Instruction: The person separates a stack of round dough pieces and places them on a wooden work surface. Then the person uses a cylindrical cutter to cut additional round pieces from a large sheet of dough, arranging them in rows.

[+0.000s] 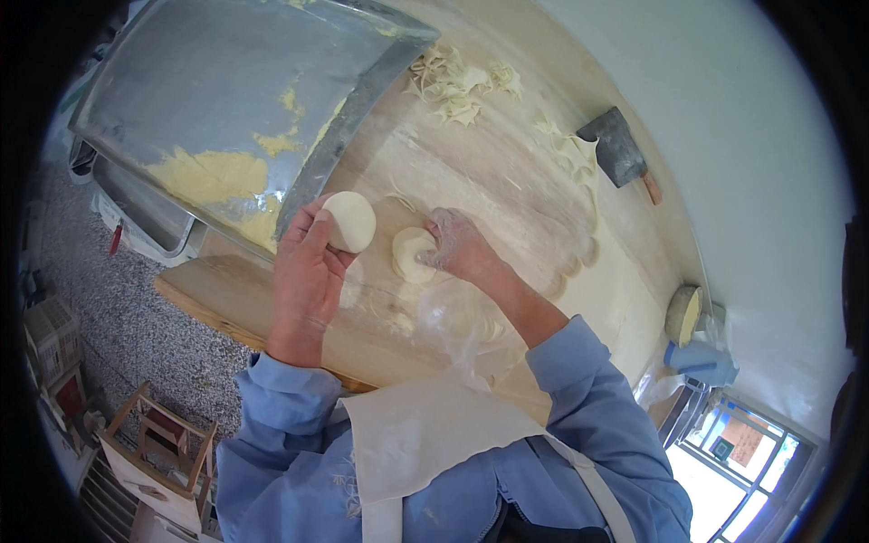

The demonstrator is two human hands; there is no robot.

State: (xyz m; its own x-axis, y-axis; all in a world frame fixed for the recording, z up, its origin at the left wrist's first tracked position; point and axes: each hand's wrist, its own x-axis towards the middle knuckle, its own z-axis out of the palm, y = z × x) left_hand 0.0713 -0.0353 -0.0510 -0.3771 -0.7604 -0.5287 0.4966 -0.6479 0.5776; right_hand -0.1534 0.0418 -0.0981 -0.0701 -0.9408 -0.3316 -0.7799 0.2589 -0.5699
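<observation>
A round, flat disc of pale dough (353, 222) is held in my left hand (313, 258), the thumb over its left edge and the fingers behind it. To the right, my right hand (461, 246), dusted with flour, grips the right side of more dough discs (411, 256) on the wooden work board (421, 163). These discs look stacked; how many is unclear. Below my right hand lies a clear plastic bag (455, 326), with more dough rounds seeming to show under it. A thin dough strip (400, 198) rests just above the discs.
At upper left stands a large metal tray (204, 88) with yellow meal (214, 176). Dough scraps (455, 85) lie at the board's far side. A rolled dough sheet (611, 298) covers the right, near a metal scraper with wooden handle (614, 148) and a bowl (683, 315) by the wall.
</observation>
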